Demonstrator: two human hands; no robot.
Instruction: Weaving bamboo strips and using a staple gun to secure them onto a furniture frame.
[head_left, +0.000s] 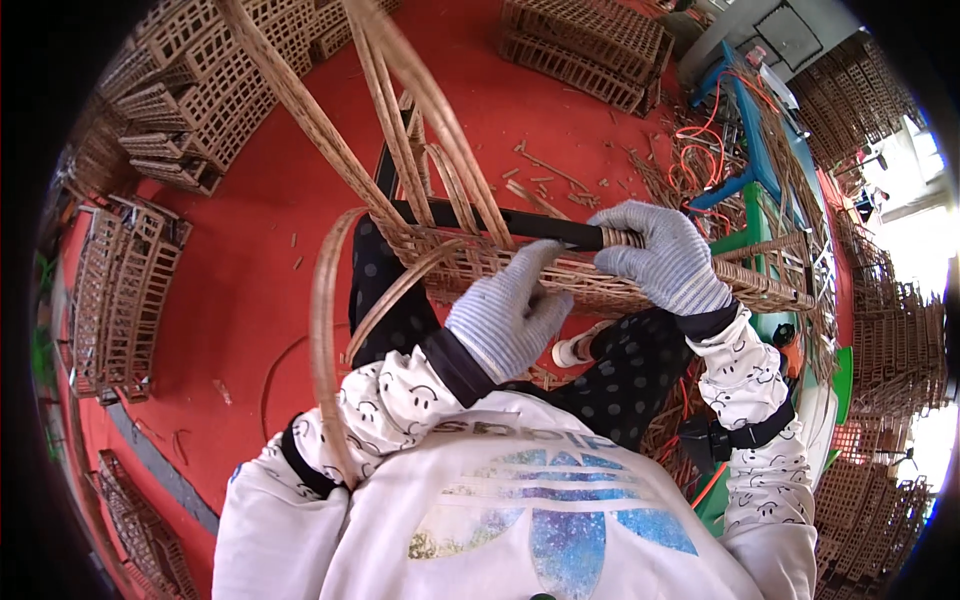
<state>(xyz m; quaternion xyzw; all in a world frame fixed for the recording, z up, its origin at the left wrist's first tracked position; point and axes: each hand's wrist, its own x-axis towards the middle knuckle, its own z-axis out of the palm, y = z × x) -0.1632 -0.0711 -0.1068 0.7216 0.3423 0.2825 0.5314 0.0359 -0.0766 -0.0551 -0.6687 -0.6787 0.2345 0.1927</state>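
A partly woven rattan-like panel (597, 284) lies across my lap, built on a black frame bar (545, 226). My left hand (503, 312), in a striped grey glove, is closed at the panel's near edge, its fingertips against the weave just below the bar. Farther right, my gloved right hand (665, 258) is wrapped round the bar where brown strip is coiled on it; the undersides of its fingers are hidden. Long loose strips (312, 118) rise from the panel's left end toward the upper left. One strip (325, 330) loops down beside my left forearm.
Stacked lattice-woven pieces stand at the upper left (215, 85), left (120, 300) and far side (590, 45). To the right is a blue bench (745, 130) with an orange cord (705, 140) and strip bundles. Offcuts (560, 172) litter the red floor (250, 240).
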